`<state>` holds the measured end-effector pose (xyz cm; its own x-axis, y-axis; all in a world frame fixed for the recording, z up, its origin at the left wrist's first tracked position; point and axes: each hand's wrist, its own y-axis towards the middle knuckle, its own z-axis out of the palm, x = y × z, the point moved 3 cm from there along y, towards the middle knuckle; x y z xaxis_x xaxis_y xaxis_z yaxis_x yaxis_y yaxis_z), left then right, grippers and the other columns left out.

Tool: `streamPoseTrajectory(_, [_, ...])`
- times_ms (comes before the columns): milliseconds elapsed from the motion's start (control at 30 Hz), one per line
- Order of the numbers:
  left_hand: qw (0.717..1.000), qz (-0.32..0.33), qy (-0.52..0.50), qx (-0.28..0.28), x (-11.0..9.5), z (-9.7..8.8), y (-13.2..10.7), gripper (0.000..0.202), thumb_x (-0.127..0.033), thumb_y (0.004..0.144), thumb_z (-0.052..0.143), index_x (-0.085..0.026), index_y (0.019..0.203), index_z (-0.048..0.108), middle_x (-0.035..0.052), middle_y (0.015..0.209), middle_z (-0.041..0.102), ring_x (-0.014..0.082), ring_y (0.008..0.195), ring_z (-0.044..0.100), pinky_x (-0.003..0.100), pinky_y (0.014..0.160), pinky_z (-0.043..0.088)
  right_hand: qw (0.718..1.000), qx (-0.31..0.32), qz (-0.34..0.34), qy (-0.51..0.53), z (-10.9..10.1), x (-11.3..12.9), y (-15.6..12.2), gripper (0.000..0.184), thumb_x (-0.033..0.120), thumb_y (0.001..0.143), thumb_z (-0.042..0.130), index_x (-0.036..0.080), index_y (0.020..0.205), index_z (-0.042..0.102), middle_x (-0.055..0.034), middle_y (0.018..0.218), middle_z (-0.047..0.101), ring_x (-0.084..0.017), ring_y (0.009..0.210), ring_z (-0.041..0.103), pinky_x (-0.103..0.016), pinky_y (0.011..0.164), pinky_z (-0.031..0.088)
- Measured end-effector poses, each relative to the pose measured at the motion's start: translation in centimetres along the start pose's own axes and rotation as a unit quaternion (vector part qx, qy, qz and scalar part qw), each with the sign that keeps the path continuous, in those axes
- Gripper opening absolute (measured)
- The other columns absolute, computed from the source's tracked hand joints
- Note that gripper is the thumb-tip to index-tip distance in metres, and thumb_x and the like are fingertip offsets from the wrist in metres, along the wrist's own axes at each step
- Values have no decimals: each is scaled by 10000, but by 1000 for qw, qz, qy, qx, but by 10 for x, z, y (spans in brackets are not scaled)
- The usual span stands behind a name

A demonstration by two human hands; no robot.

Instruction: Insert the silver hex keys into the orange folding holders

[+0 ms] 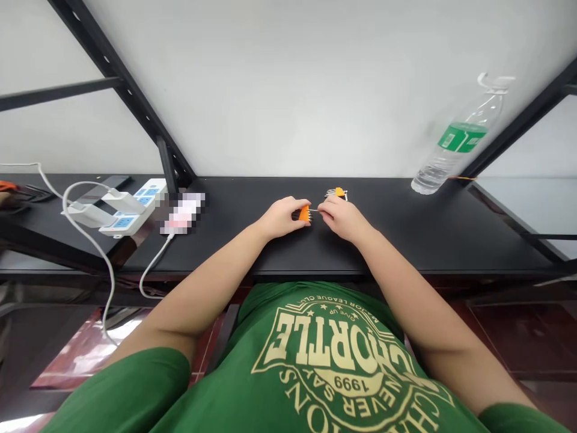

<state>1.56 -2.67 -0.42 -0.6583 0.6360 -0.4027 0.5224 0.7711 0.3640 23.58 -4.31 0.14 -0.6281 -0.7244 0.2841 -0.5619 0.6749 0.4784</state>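
My left hand [285, 218] is closed around an orange holder [305, 213] with several thin metal rods sticking out of it, which look like hex keys. Between finger and thumb, my right hand [343, 216] pinches the end of one thin metal rod [314, 210] that reaches across to the holder. Whether that rod is still seated in the holder is too small to tell. Just behind my right hand, a second holder [339, 192], yellow-orange with metal hex keys, lies on the black table [234, 222].
At the right stands a clear water bottle [460, 137] with a green label, near the wall. To the left are a white power strip [135, 207] with plugged-in chargers and a blurred-out phone [184, 213] on a white cable [151, 264]. Black metal frame posts [130, 90] rise on both sides.
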Motion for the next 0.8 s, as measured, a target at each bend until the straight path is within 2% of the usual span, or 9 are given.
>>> streamPoseTrajectory(133, [1000,9,10,12,-4,0,0,499,-455,845,803,-284,1307,727,44,1007,720,224,923,689,350,882,589,1000,15,-12,-23,0,5,-2,248,165,1041,495,209,1054,738,-112,1063,669,-241,926,625,-347,803,499])
streamPoseTrajectory(333, [1000,-5,-4,-9,0,-1,0,550,-475,836,808,-259,1334,723,57,1045,721,218,922,705,358,910,601,1000,-7,0,-7,-2,-1,-4,269,160,1042,489,209,1078,751,-126,1098,683,-256,950,640,-384,847,526])
streamPoseTrajectory(800, [1000,-13,-6,-7,4,1,-1,547,-477,825,819,-290,1331,730,47,1028,703,216,910,696,363,893,615,1000,-18,-6,13,-5,2,-5,296,192,1065,457,218,1076,751,-128,1099,683,-259,961,647,-402,870,550])
